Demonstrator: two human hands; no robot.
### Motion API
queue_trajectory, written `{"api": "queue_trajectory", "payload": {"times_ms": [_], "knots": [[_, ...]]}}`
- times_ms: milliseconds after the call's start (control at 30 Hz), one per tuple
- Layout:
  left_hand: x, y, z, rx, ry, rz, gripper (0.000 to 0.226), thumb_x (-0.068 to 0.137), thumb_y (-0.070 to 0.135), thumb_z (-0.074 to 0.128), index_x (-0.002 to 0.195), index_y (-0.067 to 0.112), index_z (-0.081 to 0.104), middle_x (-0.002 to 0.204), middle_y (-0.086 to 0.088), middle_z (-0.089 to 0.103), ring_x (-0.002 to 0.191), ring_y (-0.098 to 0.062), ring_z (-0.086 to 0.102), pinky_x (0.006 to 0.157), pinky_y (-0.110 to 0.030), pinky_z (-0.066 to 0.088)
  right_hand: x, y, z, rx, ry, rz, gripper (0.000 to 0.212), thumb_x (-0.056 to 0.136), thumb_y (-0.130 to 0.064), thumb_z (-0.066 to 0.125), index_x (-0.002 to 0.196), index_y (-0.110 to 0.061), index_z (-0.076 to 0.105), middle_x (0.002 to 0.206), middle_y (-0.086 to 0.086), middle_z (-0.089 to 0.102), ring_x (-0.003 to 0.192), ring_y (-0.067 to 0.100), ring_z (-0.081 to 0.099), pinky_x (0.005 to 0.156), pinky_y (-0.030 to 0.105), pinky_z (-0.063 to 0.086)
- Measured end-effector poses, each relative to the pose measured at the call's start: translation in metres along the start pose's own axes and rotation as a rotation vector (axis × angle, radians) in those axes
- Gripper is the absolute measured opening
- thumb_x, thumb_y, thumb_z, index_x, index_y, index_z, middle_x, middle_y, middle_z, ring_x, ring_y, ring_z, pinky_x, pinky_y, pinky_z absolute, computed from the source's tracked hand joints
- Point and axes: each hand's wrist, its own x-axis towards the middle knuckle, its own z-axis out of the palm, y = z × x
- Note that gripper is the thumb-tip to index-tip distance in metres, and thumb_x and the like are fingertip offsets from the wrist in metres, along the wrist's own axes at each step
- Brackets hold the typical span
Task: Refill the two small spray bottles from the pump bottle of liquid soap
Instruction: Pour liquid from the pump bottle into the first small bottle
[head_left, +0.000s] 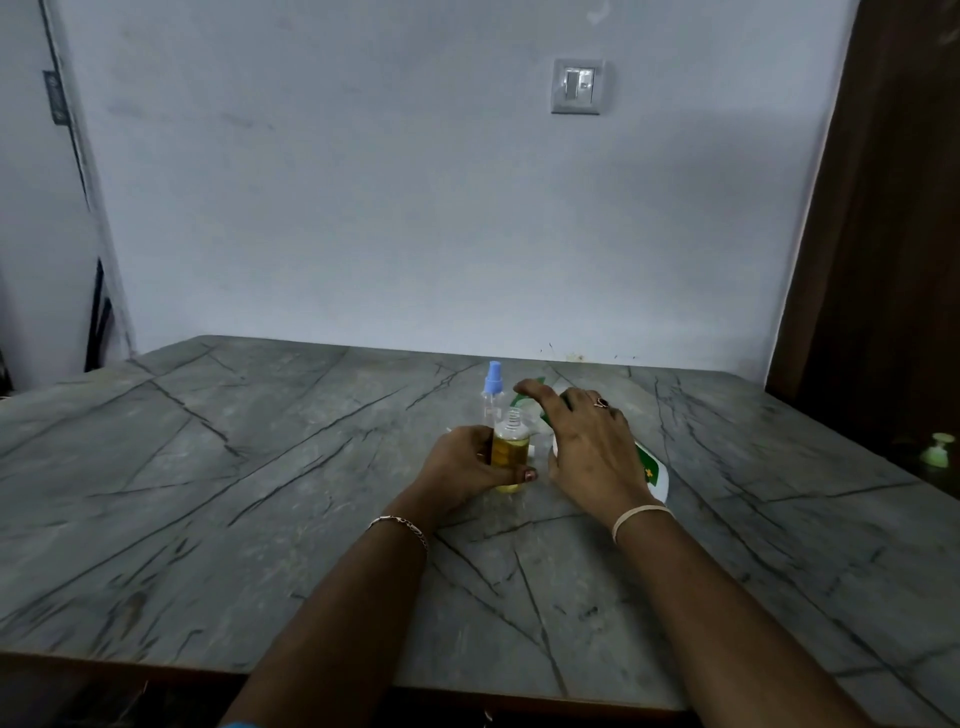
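Observation:
My left hand (462, 465) grips a small clear spray bottle (510, 451) that stands on the table, about two-thirds full of yellow liquid, its threaded neck open with no spray head on it. Right behind it stands the second small bottle (492, 392), clear, with a blue spray head. My right hand (589, 441) lies over the white and green soap bottle (652, 470), which is tipped low over the table with its neck toward the small bottles. Its thumb wraps the near side and the fingers spread across the top. The hand hides the neck.
A light green pump head (937, 451) lies apart at the table's right edge. The grey marble-patterned table (260, 493) runs back to a white wall. A dark curtain (883, 234) hangs at the right.

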Motion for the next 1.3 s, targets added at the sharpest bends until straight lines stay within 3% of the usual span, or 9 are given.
{"api": "queue_trajectory", "payload": {"times_ms": [167, 400, 500, 634, 1000, 1200, 1300], "knots": [[0.0006, 0.0002, 0.0009, -0.014, -0.008, -0.012, 0.056, 0.066, 0.039, 0.083, 0.115, 0.017, 0.065, 0.107, -0.002, 0.072, 0.096, -0.010, 0.066, 0.092, -0.025, 0.050, 0.0002, 0.0001, -0.0012, 0.041, 0.044, 0.043, 0.082, 0.077, -0.014, 0.068, 0.139, -0.043, 0.022, 0.113, 0.006, 0.059, 0.109, 0.026, 0.054, 0.096, 0.043, 0.045], [-0.0003, 0.0013, 0.0007, 0.023, -0.002, 0.002, 0.056, 0.068, 0.041, 0.081, 0.116, 0.017, 0.065, 0.105, 0.001, 0.071, 0.092, -0.007, 0.064, 0.078, -0.014, 0.045, -0.0005, -0.0007, -0.0035, 0.015, -0.045, -0.009, 0.078, 0.080, -0.020, 0.066, 0.142, -0.041, 0.023, 0.112, 0.004, 0.056, 0.110, 0.024, 0.051, 0.095, 0.041, 0.043], [0.0004, 0.0009, 0.0010, 0.015, -0.003, 0.004, 0.057, 0.067, 0.041, 0.081, 0.116, 0.017, 0.065, 0.106, 0.000, 0.072, 0.095, -0.009, 0.065, 0.084, -0.019, 0.048, -0.0004, -0.0004, -0.0035, 0.010, -0.054, -0.020, 0.076, 0.081, -0.020, 0.064, 0.142, -0.040, 0.023, 0.110, 0.004, 0.056, 0.110, 0.024, 0.051, 0.094, 0.041, 0.043], [0.0002, 0.0007, 0.0009, 0.017, -0.001, -0.001, 0.053, 0.068, 0.040, 0.081, 0.113, 0.017, 0.066, 0.103, 0.000, 0.072, 0.088, -0.007, 0.064, 0.075, -0.013, 0.045, -0.0008, 0.0013, -0.0005, -0.022, -0.067, -0.027, 0.074, 0.082, -0.018, 0.062, 0.140, -0.042, 0.023, 0.110, 0.003, 0.056, 0.110, 0.024, 0.052, 0.094, 0.041, 0.043], [0.0022, -0.0021, 0.0015, 0.017, 0.011, 0.003, 0.049, 0.065, 0.042, 0.082, 0.107, 0.021, 0.067, 0.098, 0.003, 0.072, 0.085, -0.005, 0.065, 0.076, -0.014, 0.047, 0.0027, -0.0038, 0.0010, 0.016, -0.049, -0.005, 0.071, 0.076, -0.013, 0.067, 0.134, -0.036, 0.033, 0.112, 0.003, 0.057, 0.111, 0.026, 0.052, 0.094, 0.042, 0.042], [0.0038, -0.0053, 0.0022, -0.016, 0.000, -0.010, 0.054, 0.062, 0.043, 0.084, 0.107, 0.019, 0.068, 0.099, 0.000, 0.073, 0.092, -0.011, 0.068, 0.092, -0.033, 0.053, -0.0003, 0.0007, -0.0015, -0.016, -0.083, -0.028, 0.076, 0.082, -0.018, 0.064, 0.142, -0.041, 0.023, 0.112, 0.003, 0.056, 0.112, 0.024, 0.050, 0.096, 0.041, 0.042], [0.0045, -0.0052, 0.0022, -0.024, -0.005, -0.016, 0.053, 0.062, 0.042, 0.084, 0.107, 0.018, 0.068, 0.100, -0.001, 0.073, 0.093, -0.012, 0.067, 0.092, -0.032, 0.052, 0.0004, 0.0001, -0.0024, 0.011, -0.095, -0.023, 0.074, 0.080, -0.019, 0.066, 0.140, -0.040, 0.027, 0.112, 0.004, 0.056, 0.112, 0.025, 0.050, 0.096, 0.041, 0.042]]}}
